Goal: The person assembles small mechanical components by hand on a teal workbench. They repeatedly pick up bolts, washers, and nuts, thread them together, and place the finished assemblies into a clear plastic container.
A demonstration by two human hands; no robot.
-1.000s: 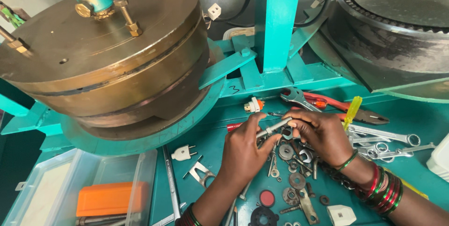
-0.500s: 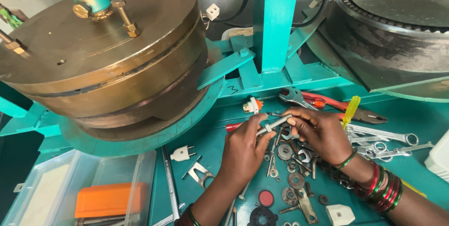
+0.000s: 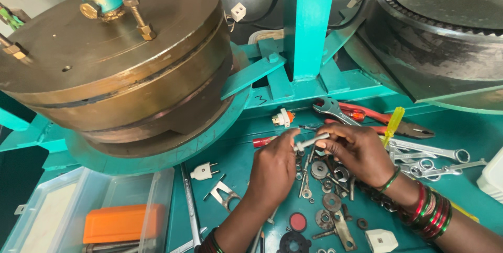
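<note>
Barely shifted since the earlier frame, small metal bolt (image 3: 311, 142) is pinched between left hand (image 3: 273, 172) and right hand (image 3: 358, 150), both clamped on it; held above scattered washers (image 3: 319, 169) on teal bench (image 3: 241, 148); spanners (image 3: 429, 151) lie rightward.

Clear plastic box (image 3: 105, 206) sits low, just left of the white plug (image 3: 203, 171), and an orange flat pack (image 3: 121, 222) lies inside it. Far to the right of the plug, a white container (image 3: 492, 177) pokes in at the edge. No labels, signs or screens showing.
</note>
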